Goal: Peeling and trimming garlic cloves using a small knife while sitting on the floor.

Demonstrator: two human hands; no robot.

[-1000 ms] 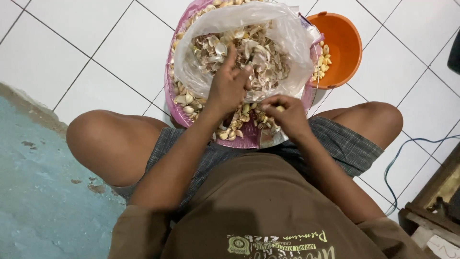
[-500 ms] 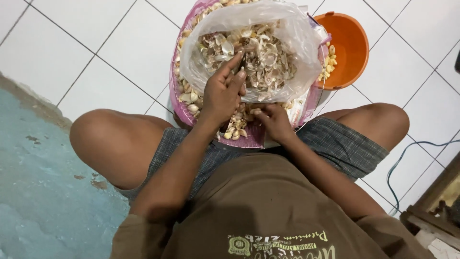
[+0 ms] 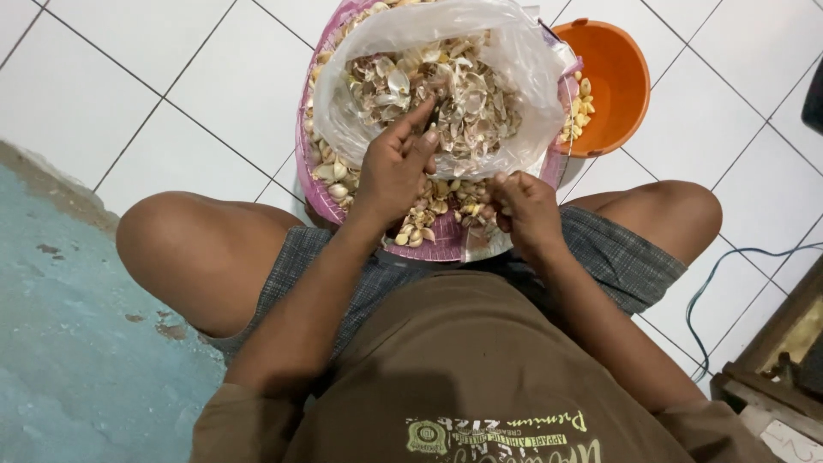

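My left hand [image 3: 393,168] reaches over the near lip of a clear plastic bag [image 3: 514,69] full of dry garlic skins. Its thumb and forefinger are pinched on a small dark object I cannot identify. My right hand [image 3: 525,211] is curled over the loose garlic cloves [image 3: 433,206] at the near rim of a round pink basket [image 3: 305,184], and its fingertips close on a clove. The bag lies inside the basket, on top of the cloves.
An orange plastic bowl [image 3: 619,81] with a few peeled cloves stands right of the basket on the white tiled floor [image 3: 129,77]. My bare knees flank the basket. A blue-green cable [image 3: 711,283] and a wooden edge [image 3: 776,360] lie at the right, and rough blue floor [image 3: 69,343] at the left.
My left hand has drawn back slightly from deep in the bag to its near edge. My right hand has shifted a little along the basket's near rim.
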